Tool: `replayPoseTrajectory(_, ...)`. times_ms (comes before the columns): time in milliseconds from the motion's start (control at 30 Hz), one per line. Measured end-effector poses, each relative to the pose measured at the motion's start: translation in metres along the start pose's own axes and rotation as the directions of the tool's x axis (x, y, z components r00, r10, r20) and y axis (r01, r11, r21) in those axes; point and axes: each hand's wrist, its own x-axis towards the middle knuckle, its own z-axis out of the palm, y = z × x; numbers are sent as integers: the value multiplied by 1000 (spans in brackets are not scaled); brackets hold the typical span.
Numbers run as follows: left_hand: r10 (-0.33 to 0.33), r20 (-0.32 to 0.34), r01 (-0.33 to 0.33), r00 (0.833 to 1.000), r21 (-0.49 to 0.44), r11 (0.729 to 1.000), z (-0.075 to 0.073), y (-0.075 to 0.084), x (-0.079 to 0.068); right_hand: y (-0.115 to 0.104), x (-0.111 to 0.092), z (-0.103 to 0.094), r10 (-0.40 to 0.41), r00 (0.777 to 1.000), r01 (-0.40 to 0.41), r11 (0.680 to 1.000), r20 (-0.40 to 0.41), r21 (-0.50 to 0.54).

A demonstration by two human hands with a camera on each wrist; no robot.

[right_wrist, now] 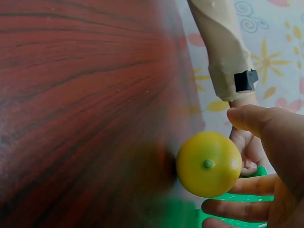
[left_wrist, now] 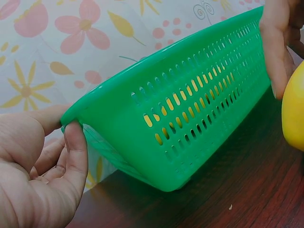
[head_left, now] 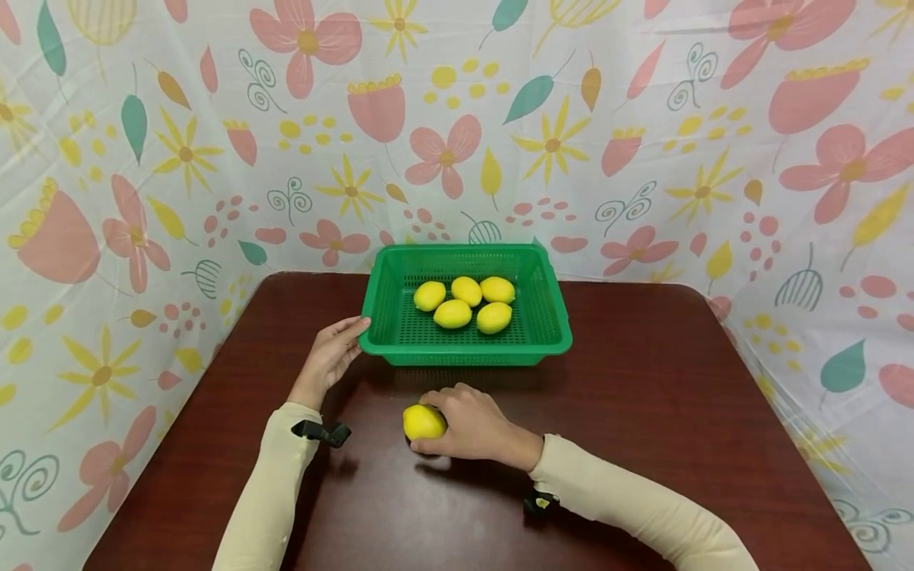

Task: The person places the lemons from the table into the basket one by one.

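Observation:
My left hand (head_left: 331, 357) pinches the left rim of a green plastic basket (head_left: 464, 350); in the left wrist view the thumb and fingers (left_wrist: 76, 145) hold the rim's corner. Inside the basket lie several yellow lemons (head_left: 453, 314). In front of it, a single lemon (head_left: 424, 422) is low over the table, its green stem end showing in the right wrist view. My right hand (head_left: 471, 422) is spread around this lemon. From the right wrist, its thumb stands apart from the lemon (right_wrist: 209, 164), while the straight fingers (right_wrist: 237, 209) reach beside and past it.
The dark reddish wooden table (head_left: 643, 381) carries the basket near its back edge. A floral cloth (head_left: 457, 159) hangs behind and along both sides. Black straps (head_left: 321, 432) sit on both wrists over cream sleeves (head_left: 643, 507).

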Motion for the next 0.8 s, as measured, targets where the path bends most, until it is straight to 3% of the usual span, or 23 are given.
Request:
replayPoseTrajectory(400, -8, -7, 8, 1000, 4, 1000, 0, 0, -1, 0, 2, 9, 38, 999, -38, 999, 7, 10)
replayPoseTrajectory(800, 8, 5, -8, 1000, -14, 1000, 0, -1, -1, 5, 0, 10, 15, 998, -11, 998, -61, 63)
